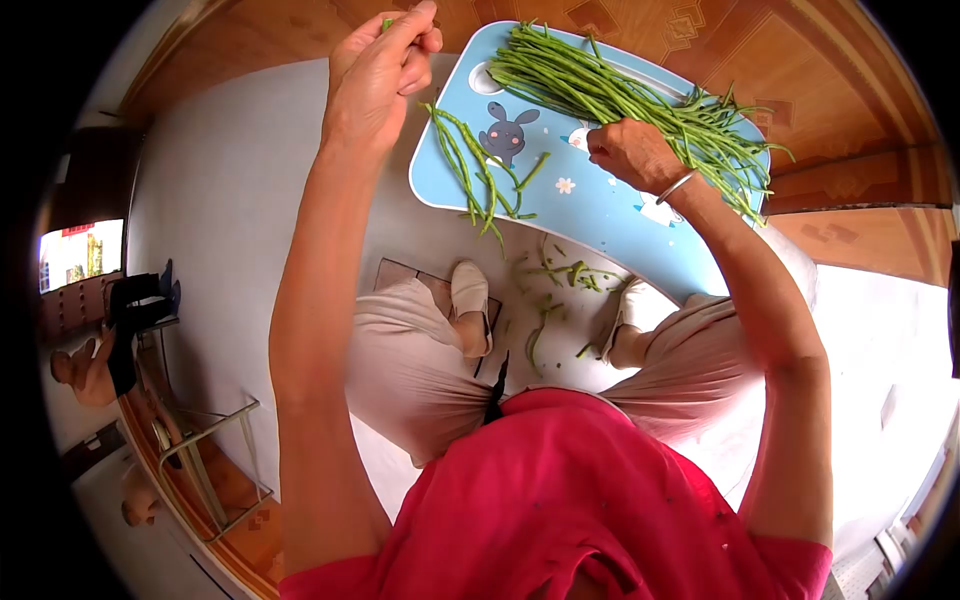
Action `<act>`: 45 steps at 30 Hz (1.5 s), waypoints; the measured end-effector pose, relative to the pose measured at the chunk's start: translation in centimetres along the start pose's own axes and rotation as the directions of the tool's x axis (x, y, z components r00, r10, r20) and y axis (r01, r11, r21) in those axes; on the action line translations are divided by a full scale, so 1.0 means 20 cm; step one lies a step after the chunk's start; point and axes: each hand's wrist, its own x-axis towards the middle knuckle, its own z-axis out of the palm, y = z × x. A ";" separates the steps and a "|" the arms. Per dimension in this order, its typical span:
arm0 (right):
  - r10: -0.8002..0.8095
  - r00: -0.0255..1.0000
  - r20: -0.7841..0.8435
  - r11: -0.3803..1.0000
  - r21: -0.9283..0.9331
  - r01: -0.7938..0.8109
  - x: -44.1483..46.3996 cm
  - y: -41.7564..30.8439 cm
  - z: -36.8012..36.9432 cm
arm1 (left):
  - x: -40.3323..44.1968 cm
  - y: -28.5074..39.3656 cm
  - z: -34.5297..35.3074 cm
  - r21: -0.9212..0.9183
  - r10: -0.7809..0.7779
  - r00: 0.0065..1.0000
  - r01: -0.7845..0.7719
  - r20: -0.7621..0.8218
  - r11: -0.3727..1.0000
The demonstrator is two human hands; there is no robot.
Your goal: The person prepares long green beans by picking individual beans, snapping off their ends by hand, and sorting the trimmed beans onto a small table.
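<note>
My left hand [378, 85] is raised past the left edge of a light blue board [590, 215]. Its fingers are pinched together, and a small bit of green bean [387, 22] shows between them. Over the middle of the board, my right hand [635, 155] is closed with its knuckles up; whatever is in its fingers is hidden. A large bundle of long green beans [600, 85] lies along the board's far side, just beyond my right hand. Several loose beans [480, 175] rest at the left end, some hanging over the edge.
Bean scraps [575, 275] are scattered on the floor between my shoes [470, 300]. Patterned wooden furniture [820, 70] stands behind the board. At far left, a person [90, 370] is near a metal-framed bench [215, 440], with a bright screen or window [85, 255] beyond.
</note>
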 end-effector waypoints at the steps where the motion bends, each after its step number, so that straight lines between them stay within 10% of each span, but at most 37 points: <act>1: -0.008 1.000 0.010 0.999 -0.042 0.008 0.03 -0.04 0.05 | -0.06 0.04 -0.01 -0.007 0.014 1.000 -0.014 -0.018 1.000; 9: 0.172 0.985 0.006 0.926 0.339 -0.164 0.29 -0.26 0.39 | -0.26 0.16 -0.15 -0.112 0.124 0.971 -0.149 -0.203 0.983; 14: 0.258 0.966 -0.018 0.939 0.239 -0.247 0.42 -0.40 0.46 | -0.25 -0.01 -0.27 0.051 0.126 0.954 -0.117 -0.271 0.992; 17: 0.300 0.954 0.003 0.933 0.209 -0.294 0.47 -0.46 0.49 | -0.23 0.01 -0.30 -0.286 -0.015 0.967 -0.061 -0.256 0.956; 21: 0.402 0.913 -0.066 0.889 0.269 -0.371 0.52 -0.49 0.56 | -0.23 0.05 -0.31 -0.295 0.015 0.971 -0.087 -0.239 0.952; 31: 0.361 0.904 -0.231 0.932 0.044 -0.361 0.58 -0.62 0.58 | -0.20 0.06 -0.35 -0.331 0.047 0.989 -0.092 -0.142 0.939; 45: 0.204 0.976 -0.071 0.978 -0.020 -0.206 0.54 -0.48 0.63 | -0.20 0.04 -0.44 -0.368 0.090 0.994 -0.105 -0.057 0.924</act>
